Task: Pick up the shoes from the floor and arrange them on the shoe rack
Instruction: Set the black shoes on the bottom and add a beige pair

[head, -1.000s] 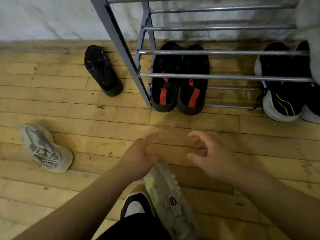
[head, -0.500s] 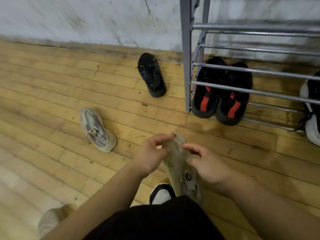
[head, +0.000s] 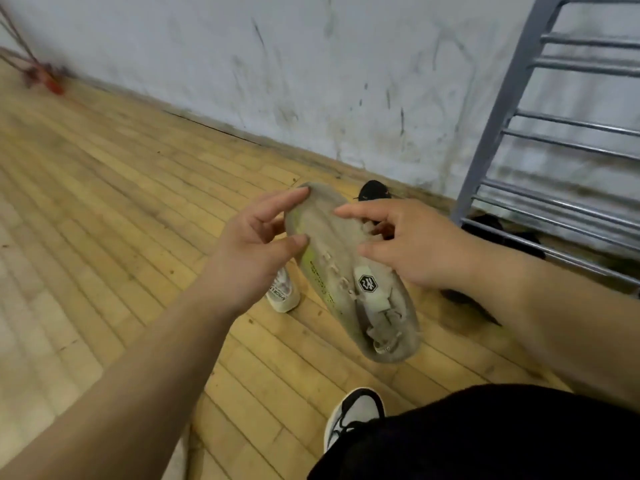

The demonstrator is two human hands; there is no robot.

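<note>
You pinch the grey sneaker (head: 332, 237) left of the shoe rack (head: 502, 109) with only the fingers (head: 291, 199) of left hand (head: 249, 251) and right hand (head: 429, 244); such light hold risks a drop.

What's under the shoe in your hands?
Under the grey shoe: the floor and a pale shoe, mostly hidden behind the left hand. A black shoe peeks past the toe, mostly covered.
</note>
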